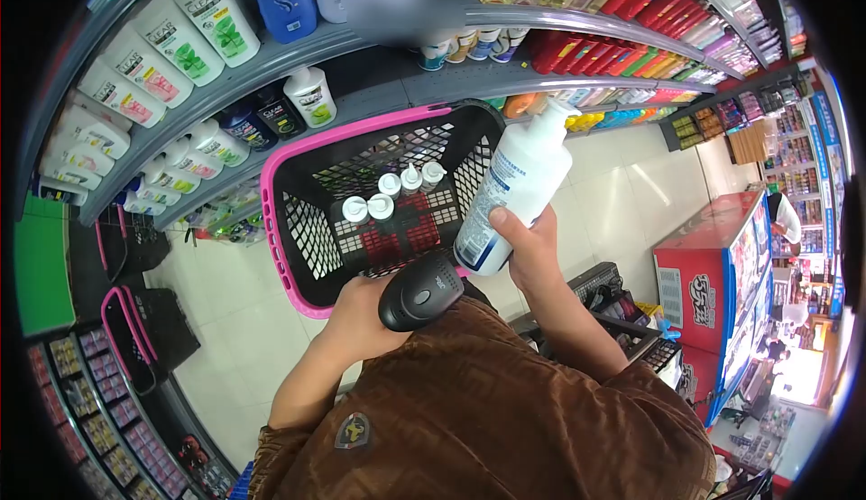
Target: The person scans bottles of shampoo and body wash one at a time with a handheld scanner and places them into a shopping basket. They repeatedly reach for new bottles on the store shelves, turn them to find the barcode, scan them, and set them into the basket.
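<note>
My left hand [354, 315] is closed on a black handheld barcode scanner [421, 294] at the near rim of the basket. My right hand [534, 252] grips a large white pump bottle [516, 189] by its lower part, thumb across the printed label. The bottle tilts to the right, its pump head at the top, beside the basket's right wall. Below lies a black shopping basket [267, 189] with a pink rim. Several white pump-top bottles [382, 206] stand inside it. The fingers under the scanner are hidden.
Shelves [379, 85] of shampoo bottles [216, 27] curve across the front and left. More black baskets [158, 338] stand at the left. A red chest freezer [699, 293] is on the right, and a person [787, 220] is beyond it. Pale tiles cover the floor [613, 202].
</note>
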